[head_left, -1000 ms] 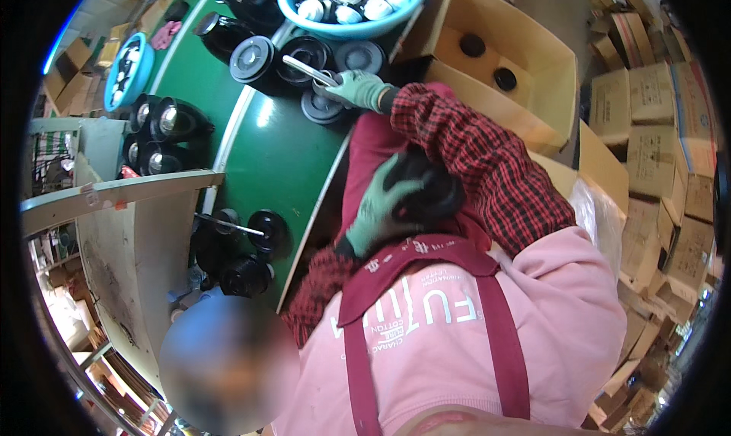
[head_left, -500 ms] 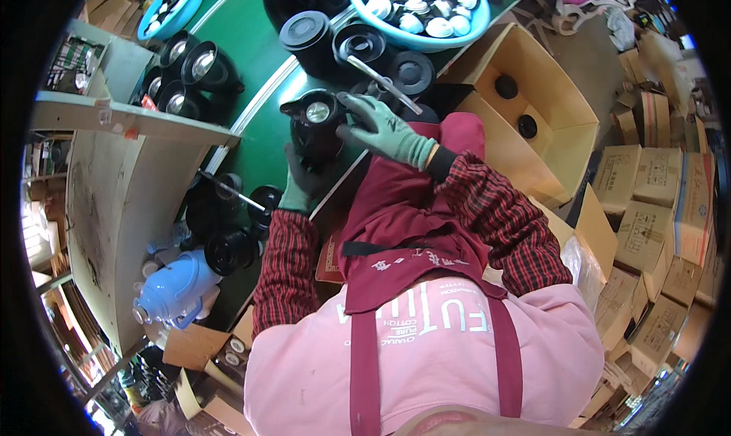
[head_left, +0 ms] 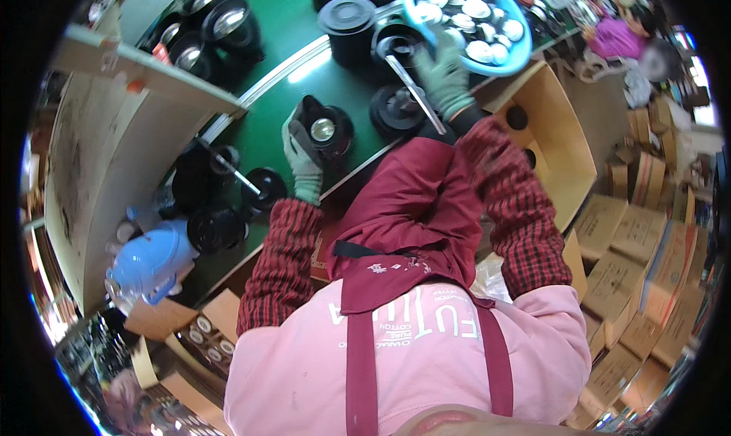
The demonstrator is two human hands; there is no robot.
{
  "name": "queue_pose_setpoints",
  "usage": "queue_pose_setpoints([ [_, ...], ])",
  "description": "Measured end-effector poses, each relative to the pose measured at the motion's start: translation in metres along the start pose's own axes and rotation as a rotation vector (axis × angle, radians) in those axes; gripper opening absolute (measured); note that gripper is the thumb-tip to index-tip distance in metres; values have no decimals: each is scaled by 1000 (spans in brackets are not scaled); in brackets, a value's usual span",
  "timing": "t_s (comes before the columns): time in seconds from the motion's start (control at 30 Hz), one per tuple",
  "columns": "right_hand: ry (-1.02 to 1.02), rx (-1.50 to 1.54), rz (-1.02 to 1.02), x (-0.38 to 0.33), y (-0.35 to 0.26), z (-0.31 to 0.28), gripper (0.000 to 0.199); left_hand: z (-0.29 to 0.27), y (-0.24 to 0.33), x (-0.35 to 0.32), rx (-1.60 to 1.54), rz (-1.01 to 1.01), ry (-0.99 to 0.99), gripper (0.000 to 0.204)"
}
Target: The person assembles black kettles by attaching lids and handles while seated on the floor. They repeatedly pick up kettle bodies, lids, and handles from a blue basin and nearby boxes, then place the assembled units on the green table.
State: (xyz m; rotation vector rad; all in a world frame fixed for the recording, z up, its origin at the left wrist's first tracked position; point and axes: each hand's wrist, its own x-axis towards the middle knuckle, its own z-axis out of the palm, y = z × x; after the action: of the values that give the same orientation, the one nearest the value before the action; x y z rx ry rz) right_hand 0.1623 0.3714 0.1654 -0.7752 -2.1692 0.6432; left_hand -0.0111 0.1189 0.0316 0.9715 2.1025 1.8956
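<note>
Green felt-like belt surface (head_left: pixel 282 78) carries everything I am watching. My gloved left hand (head_left: pixel 302 156) is wrapped around the side of a black round housing with a shiny metal centre (head_left: pixel 326 131), fingers closed on it, at about ten o'clock from my chest. My gloved right hand (head_left: pixel 444 78), at one o'clock, is closed on a thin silver rod-like tool (head_left: pixel 415 95), just beside a blue plastic basin of round silver-and-black caps (head_left: pixel 474 26). Brown cardboard boxes (head_left: pixel 647 245) sit at three o'clock.

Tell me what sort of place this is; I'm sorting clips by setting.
Likely a factory assembly line: a green conveyor belt carrying black pots, a blue basin of round parts, and stacked cardboard boxes alongside.
</note>
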Motion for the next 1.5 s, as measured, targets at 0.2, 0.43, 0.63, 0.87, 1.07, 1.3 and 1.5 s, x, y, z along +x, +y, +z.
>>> queue_pose_setpoints([
  [0.2,-205,-582,570,47,202,-18,69,26,-11,3,-395,-128,20,44],
  [0.43,-158,-678,590,39,225,-18,63,25,-9,5,-356,-128,23,49],
  [0.63,145,386,157,7,64,-8,28,24,-7,5,-353,-142,33,51],
  [0.87,-197,72,-334,-21,-87,14,38,18,27,13,-69,3,135,33],
  [1.07,-95,564,116,-46,-58,3,37,-30,110,45,756,394,-363,33],
  [1.3,-124,598,367,-126,-31,-36,29,-15,122,81,1061,439,-802,37],
  [1.5,-101,552,463,-163,-28,-62,31,9,145,82,1095,332,-849,38],
])
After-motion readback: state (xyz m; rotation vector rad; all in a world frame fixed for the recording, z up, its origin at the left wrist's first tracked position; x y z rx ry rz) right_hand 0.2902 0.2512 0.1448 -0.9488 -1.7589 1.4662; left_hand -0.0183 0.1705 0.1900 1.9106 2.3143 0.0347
